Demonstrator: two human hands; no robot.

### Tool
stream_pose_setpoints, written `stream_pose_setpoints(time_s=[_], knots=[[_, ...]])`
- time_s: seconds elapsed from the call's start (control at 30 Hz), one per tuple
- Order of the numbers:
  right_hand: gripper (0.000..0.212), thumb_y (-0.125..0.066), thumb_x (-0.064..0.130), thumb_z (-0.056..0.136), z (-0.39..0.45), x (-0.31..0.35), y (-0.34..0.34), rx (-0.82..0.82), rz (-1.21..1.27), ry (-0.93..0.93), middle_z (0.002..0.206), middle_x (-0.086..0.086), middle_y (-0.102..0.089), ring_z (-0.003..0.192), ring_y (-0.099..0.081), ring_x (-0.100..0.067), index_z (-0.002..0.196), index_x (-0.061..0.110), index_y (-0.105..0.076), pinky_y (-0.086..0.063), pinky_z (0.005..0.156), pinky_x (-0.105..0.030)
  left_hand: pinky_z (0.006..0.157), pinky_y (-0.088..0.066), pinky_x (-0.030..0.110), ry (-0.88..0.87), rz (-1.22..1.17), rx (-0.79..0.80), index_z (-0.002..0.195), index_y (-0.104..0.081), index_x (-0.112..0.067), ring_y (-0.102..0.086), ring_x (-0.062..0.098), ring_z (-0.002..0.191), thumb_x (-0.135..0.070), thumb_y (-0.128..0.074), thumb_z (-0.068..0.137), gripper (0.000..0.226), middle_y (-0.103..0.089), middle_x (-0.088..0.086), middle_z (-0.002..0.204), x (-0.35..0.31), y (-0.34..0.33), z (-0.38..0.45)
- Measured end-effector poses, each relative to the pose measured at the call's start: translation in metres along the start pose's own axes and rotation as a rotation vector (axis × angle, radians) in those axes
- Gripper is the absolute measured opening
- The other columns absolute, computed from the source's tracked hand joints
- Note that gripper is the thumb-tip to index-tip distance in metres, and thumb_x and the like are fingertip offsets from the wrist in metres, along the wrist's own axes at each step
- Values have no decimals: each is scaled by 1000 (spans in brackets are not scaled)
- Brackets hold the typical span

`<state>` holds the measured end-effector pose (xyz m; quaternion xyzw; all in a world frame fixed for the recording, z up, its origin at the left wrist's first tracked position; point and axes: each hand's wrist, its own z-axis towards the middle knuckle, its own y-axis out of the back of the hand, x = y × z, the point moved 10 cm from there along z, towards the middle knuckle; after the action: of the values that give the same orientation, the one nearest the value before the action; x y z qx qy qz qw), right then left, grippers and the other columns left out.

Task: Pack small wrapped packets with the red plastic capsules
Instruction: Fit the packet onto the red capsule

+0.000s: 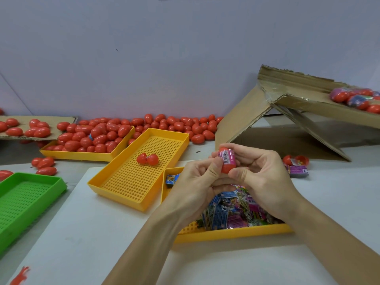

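Both hands clamp one red capsule point(226, 161) in front of me, above the near yellow tray point(232, 233). Left hand point(195, 182): thumb and curled fingers pinch the capsule's lower left side. Right hand point(259, 173): thumb presses the bottom end, fingers curl over the top. A pink packet point(226, 157) with a barcode sits in the capsule's open part, between my fingertips. Whether the capsule is a half or a whole I cannot tell.

Near tray holds a heap of blue and pink wrapped packets point(230, 210), directly under my wrists. Just to the left, a second perforated yellow tray point(115, 182) lies at an angle, with one opened capsule point(147, 159) in it, two halves joined. Behind that, a third yellow tray point(82, 155) is piled with closed red capsules point(92, 136); more lie along the wall point(185, 124).

Green tray point(28, 196) at far left. Tilted cardboard box point(287, 112) at right, capsules and packets on its flap. One open capsule with loose packets point(296, 165) lies on the table right of my right hand.
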<state>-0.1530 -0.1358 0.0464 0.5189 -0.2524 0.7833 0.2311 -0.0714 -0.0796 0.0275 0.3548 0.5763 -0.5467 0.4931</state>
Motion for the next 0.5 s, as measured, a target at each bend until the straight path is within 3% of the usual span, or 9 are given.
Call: stream_pose_setpoints(time_s=[0.13, 0.27, 0.5], knots=[[47, -70, 7, 74, 1, 1, 1, -3, -10, -4, 113, -8, -75, 108, -71, -27, 120, 15, -66, -59, 90, -38, 76, -58, 28, 22, -50, 1, 106, -71, 1, -71, 25, 95, -40, -52, 96, 46, -72, 22, 106, 3, -1, 0], [49, -70, -5, 77, 0, 2, -2, 5, -105, 3, 106, -1, -77, 99, -74, -19, 120, 18, -66, -58, 82, -23, 76, -58, 29, 50, -93, -30, 97, -79, -12, -72, 21, 93, -40, -46, 99, 43, -75, 17, 102, 7, 4, 1], [47, -69, -6, 79, -1, 9, -3, -11, -127, 41, 110, 2, -76, 104, -72, -16, 119, 19, -66, -58, 83, -23, 74, -58, 25, 31, -72, -48, 91, -80, -13, -73, 20, 91, -42, -46, 94, 45, -76, 15, 100, 5, 4, 2]])
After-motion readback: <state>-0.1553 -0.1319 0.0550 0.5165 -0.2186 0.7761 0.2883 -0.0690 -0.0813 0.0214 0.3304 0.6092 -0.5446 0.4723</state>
